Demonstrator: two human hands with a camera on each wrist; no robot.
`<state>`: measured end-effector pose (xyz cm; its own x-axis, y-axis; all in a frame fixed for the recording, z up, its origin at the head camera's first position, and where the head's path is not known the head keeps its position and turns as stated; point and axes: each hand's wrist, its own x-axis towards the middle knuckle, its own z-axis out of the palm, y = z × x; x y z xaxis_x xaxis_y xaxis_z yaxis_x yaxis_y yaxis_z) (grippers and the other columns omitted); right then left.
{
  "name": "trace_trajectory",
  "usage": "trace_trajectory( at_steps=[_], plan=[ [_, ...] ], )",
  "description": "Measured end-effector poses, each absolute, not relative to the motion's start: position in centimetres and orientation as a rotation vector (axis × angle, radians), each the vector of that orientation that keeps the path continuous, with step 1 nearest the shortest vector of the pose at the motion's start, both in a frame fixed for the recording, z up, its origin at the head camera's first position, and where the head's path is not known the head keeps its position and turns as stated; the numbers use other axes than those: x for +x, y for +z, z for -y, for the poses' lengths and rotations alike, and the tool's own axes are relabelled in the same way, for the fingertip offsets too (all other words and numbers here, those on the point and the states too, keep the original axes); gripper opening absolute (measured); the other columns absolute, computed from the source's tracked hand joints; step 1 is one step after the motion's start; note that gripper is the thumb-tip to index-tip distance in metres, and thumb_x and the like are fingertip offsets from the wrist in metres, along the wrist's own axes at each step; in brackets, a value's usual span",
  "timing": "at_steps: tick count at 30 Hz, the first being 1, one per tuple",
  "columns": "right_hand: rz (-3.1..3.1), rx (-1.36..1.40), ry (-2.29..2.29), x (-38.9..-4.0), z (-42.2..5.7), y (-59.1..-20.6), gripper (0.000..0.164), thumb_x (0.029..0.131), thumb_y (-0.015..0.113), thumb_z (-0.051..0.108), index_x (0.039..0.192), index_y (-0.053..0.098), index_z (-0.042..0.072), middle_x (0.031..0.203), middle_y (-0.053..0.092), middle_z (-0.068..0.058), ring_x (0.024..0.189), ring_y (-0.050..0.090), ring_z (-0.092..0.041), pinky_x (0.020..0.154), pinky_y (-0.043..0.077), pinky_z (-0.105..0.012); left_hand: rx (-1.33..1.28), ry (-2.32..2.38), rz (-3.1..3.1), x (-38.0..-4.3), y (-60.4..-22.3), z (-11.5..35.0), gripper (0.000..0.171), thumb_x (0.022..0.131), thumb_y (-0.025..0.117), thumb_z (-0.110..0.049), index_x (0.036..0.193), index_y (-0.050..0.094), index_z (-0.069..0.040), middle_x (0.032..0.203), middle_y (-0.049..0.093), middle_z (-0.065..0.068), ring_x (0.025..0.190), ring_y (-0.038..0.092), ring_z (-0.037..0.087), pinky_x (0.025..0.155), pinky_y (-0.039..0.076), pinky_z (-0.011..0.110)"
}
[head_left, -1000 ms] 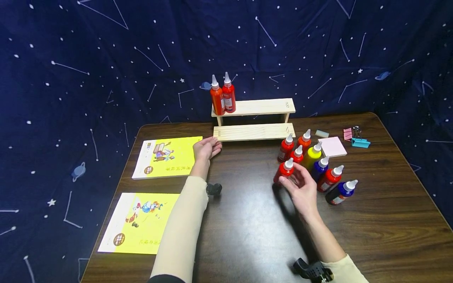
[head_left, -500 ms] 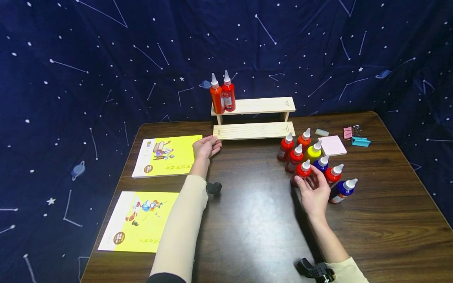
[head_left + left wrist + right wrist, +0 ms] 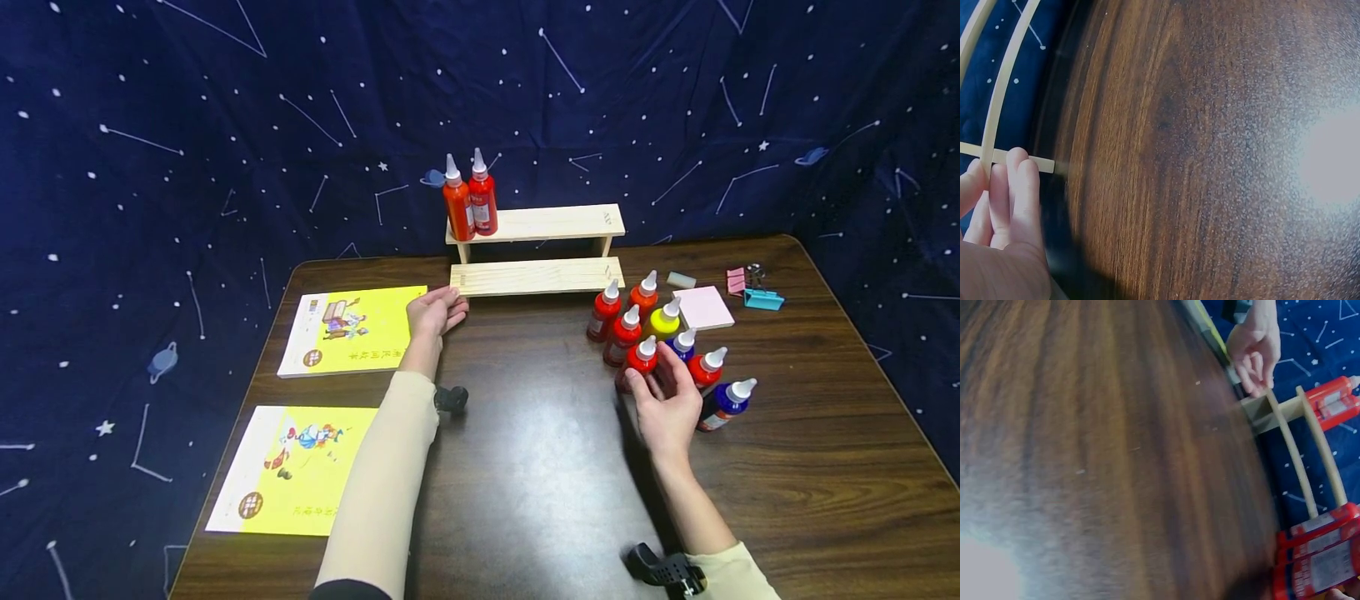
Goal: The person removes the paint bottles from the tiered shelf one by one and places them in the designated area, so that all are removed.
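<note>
My right hand (image 3: 666,412) holds a red squeeze paint bottle (image 3: 642,357) with a white pointed cap, thumb on its left side and fingers on its right. It stands upright at the front of a row with two more red bottles (image 3: 622,340). In the right wrist view that row shows at the lower right, the front bottle (image 3: 1322,572) near a fingertip at the frame's bottom. My left hand (image 3: 435,314) pinches the left end of the lower board of a two-step wooden shelf (image 3: 536,277). The left wrist view shows its thumb and fingers at the board's end (image 3: 999,119).
An orange-red and a red bottle (image 3: 483,204) stand on the upper step's left end. Right of the held bottle are yellow (image 3: 663,323), blue (image 3: 726,404) and other bottles. Behind lie a pink notepad (image 3: 703,307) and binder clips (image 3: 763,299). Two yellow books (image 3: 315,471) lie left.
My right hand has moved the red bottle to the right, into line with the two red bottles behind it, and has since stayed there. The left hand stays at the shelf.
</note>
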<state>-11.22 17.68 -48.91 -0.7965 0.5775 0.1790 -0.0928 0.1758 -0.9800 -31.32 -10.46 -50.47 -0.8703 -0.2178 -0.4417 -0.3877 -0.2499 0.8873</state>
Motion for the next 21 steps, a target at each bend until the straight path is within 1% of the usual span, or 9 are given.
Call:
trace_trajectory(
  at_steps=[4,7,11,13,16,18,21],
  plan=[
    [1.906,-0.368,1.589,-10.5,-17.1,-46.8,0.052,0.08,0.071,-0.008,0.13,0.054,-0.003,0.128,0.059,-0.02,0.118,0.057,-0.03,0.098,0.048,-0.038,-0.75,2.276,-1.857,-31.4,-50.4,10.4,0.032,0.086,0.073,-0.015,0.115,0.068,-0.005,0.095,0.072,0.013,0.09,0.071,0.026,0.078,0.059,0.034],
    [1.834,-0.274,1.517,-10.1,-16.7,-45.3,0.049,0.081,0.069,-0.009,0.128,0.055,-0.004,0.126,0.059,-0.021,0.118,0.057,-0.029,0.101,0.047,-0.037,-0.747,2.279,-1.856,-31.4,-50.4,10.5,0.031,0.086,0.072,-0.014,0.116,0.068,-0.004,0.096,0.072,0.014,0.09,0.071,0.026,0.078,0.059,0.035],
    [1.736,-0.089,1.437,-10.1,-16.0,-43.0,0.045,0.08,0.065,-0.013,0.124,0.057,-0.007,0.125,0.06,-0.021,0.119,0.056,-0.033,0.103,0.045,-0.043,-0.742,2.282,-1.858,-31.4,-50.3,10.5,0.032,0.087,0.072,-0.014,0.116,0.067,-0.004,0.096,0.072,0.015,0.088,0.071,0.025,0.077,0.059,0.034],
    [1.704,0.015,1.427,-10.5,-15.4,-41.9,0.045,0.078,0.064,-0.016,0.122,0.057,-0.009,0.124,0.06,-0.022,0.117,0.056,-0.035,0.103,0.045,-0.044,-0.74,2.282,-1.859,-31.4,-50.3,10.5,0.032,0.087,0.072,-0.014,0.116,0.067,-0.004,0.096,0.072,0.015,0.088,0.071,0.025,0.077,0.059,0.034],
    [1.725,0.157,1.458,-11.6,-14.5,-41.0,0.046,0.077,0.065,-0.017,0.122,0.058,-0.009,0.123,0.06,-0.022,0.114,0.057,-0.034,0.101,0.048,-0.038,-0.744,2.271,-1.86,-31.4,-50.3,10.5,0.031,0.087,0.072,-0.015,0.116,0.068,-0.004,0.097,0.072,0.014,0.088,0.071,0.024,0.077,0.059,0.034],
    [1.783,0.226,1.484,-12.7,-13.6,-41.0,0.048,0.077,0.068,-0.015,0.123,0.058,-0.006,0.125,0.06,-0.019,0.112,0.058,-0.029,0.096,0.051,-0.031,-0.751,2.262,-1.859,-31.4,-50.3,10.5,0.031,0.087,0.072,-0.015,0.116,0.068,-0.005,0.098,0.072,0.014,0.088,0.071,0.024,0.077,0.059,0.033],
    [1.92,0.286,1.533,-15.2,-12.2,-41.8,0.052,0.079,0.072,-0.007,0.128,0.058,0.003,0.128,0.058,-0.01,0.114,0.057,-0.024,0.092,0.053,-0.032,-0.752,2.258,-1.858,-31.4,-50.3,10.4,0.031,0.086,0.072,-0.016,0.116,0.068,-0.006,0.099,0.072,0.014,0.088,0.071,0.024,0.077,0.059,0.033]
  ],
)
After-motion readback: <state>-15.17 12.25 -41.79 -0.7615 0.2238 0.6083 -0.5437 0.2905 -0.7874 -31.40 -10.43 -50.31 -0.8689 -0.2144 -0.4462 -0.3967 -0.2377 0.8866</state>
